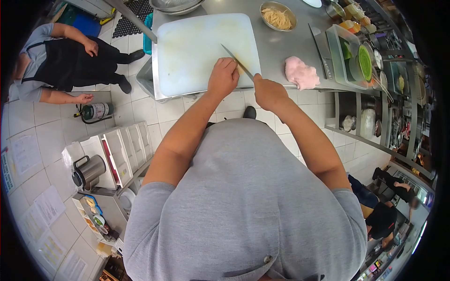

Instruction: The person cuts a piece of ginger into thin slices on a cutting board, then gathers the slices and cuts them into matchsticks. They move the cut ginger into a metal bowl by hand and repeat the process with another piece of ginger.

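My right hand (270, 93) is wrapped round the handle of a kitchen knife (240, 62). The blade slants up and left over a white cutting board (201, 42), near its right edge. Just left of the blade, my left hand (223, 77) rests at the board's near side with its fingers curled together. Whatever those fingers press on, if anything, is hidden or too small to name. Faint yellowish marks show on the board around the blade.
A metal bowl of pale shreds (277, 18), a pink cloth (301, 73), a second long knife (320, 51) and a clear tub (344, 56) with a green-filled container (364, 63) stand to the right. A person in a black apron (61, 63) is at the left.
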The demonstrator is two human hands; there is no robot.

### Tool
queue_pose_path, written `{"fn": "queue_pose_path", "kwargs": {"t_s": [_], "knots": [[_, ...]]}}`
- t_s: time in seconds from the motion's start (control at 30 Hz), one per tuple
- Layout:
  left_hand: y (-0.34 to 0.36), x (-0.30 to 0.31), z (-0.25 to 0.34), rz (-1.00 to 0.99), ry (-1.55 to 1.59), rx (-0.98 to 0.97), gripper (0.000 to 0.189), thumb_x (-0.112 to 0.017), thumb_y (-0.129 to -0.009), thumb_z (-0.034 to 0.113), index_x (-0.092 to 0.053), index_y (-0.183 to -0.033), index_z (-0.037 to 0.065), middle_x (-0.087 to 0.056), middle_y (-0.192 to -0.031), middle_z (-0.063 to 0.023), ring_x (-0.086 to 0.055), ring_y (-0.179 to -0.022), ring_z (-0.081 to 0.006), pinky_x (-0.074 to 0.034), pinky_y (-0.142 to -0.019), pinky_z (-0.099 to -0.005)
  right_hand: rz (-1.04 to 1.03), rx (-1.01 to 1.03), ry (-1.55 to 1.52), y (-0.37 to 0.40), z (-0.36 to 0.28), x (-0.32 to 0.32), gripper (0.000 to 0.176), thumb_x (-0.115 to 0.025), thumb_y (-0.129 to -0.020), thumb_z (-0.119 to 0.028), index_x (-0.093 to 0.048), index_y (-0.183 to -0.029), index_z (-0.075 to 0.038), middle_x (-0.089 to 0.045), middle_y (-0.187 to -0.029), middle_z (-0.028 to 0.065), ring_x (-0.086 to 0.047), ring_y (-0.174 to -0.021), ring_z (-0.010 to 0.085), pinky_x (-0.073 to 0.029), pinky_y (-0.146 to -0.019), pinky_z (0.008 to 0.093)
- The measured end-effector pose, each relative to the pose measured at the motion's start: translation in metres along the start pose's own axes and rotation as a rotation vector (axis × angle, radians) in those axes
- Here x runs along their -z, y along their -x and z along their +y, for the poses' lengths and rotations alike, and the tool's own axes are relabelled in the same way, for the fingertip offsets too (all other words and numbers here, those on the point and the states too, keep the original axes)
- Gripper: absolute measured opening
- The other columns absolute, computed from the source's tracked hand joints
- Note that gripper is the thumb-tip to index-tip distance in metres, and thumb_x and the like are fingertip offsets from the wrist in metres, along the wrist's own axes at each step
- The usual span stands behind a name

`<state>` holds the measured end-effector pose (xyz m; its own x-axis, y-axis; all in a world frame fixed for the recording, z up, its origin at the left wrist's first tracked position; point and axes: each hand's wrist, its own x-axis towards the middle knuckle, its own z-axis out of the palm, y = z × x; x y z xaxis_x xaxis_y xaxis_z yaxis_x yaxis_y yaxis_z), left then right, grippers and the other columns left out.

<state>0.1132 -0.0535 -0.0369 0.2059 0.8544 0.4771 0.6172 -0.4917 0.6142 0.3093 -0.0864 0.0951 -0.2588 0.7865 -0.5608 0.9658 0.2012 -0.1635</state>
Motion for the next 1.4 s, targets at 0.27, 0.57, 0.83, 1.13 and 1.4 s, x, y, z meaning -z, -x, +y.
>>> {"fn": "queue_pose_path", "kwargs": {"t_s": [0.27, 0.57, 0.83, 1.13, 1.4], "knots": [[0.0, 0.0, -0.001, 0.03, 0.028, -0.035, 0.014, -0.072, -0.09, -0.001, -0.071, -0.103, -0.001, -0.071, -0.113, -0.017, -0.066, -0.109, -0.0407, -0.058, -0.099, -0.05, 0.052, -0.063, 0.011, -0.007, 0.006, -0.048, 0.027, -0.058, -0.107, -0.007, -0.056, -0.133, 0.002, -0.082, -0.113, 0.0274, -0.083, -0.105, 0.045, -0.065, -0.094, 0.0567], [-0.001, 0.001, -0.002, 0.013, 0.001, -0.023, 0.015, -0.072, -0.089, -0.001, -0.073, -0.104, -0.001, -0.072, -0.113, -0.0167, -0.067, -0.111, -0.0405, -0.058, -0.1, -0.0497, 0.027, -0.083, -0.023, 0.013, 0.003, -0.037, 0.022, -0.058, -0.107, -0.007, -0.058, -0.127, 0.001, -0.082, -0.111, 0.0279, -0.083, -0.104, 0.0455, -0.065, -0.092, 0.0573], [0.0, 0.0, -0.003, -0.023, -0.031, -0.003, 0.017, -0.074, -0.091, 0.002, -0.074, -0.108, 0.0, -0.074, -0.12, -0.0161, -0.067, -0.115, -0.0408, -0.058, -0.102, -0.0499, 0.055, 0.012, -0.001, 0.007, 0.001, -0.004, 0.024, -0.057, -0.108, -0.008, -0.056, -0.13, 0.001, -0.082, -0.109, 0.0278, -0.083, -0.104, 0.0466, -0.065, -0.09, 0.0579], [0.0, 0.001, 0.003, 0.032, 0.035, -0.021, 0.01, -0.07, -0.09, 0.0, -0.07, -0.099, 0.001, -0.07, -0.109, -0.0166, -0.066, -0.109, -0.0407, -0.057, -0.099, -0.0502, 0.106, -0.007, -0.043, -0.017, 0.013, -0.043, 0.026, -0.061, -0.103, -0.003, -0.057, -0.129, 0.002, -0.082, -0.107, 0.0282, -0.082, -0.101, 0.0468, -0.064, -0.089, 0.0595], [0.001, 0.0, 0.002, 0.046, 0.026, -0.009, 0.009, -0.07, -0.09, 0.001, -0.07, -0.1, 0.001, -0.07, -0.109, -0.0168, -0.066, -0.108, -0.0407, -0.057, -0.099, -0.0507, 0.024, -0.052, -0.03, 0.014, 0.008, -0.04, 0.024, -0.054, -0.107, -0.006, -0.056, -0.13, 0.002, -0.081, -0.112, 0.0288, -0.082, -0.106, 0.0464, -0.063, -0.091, 0.0597]]}}
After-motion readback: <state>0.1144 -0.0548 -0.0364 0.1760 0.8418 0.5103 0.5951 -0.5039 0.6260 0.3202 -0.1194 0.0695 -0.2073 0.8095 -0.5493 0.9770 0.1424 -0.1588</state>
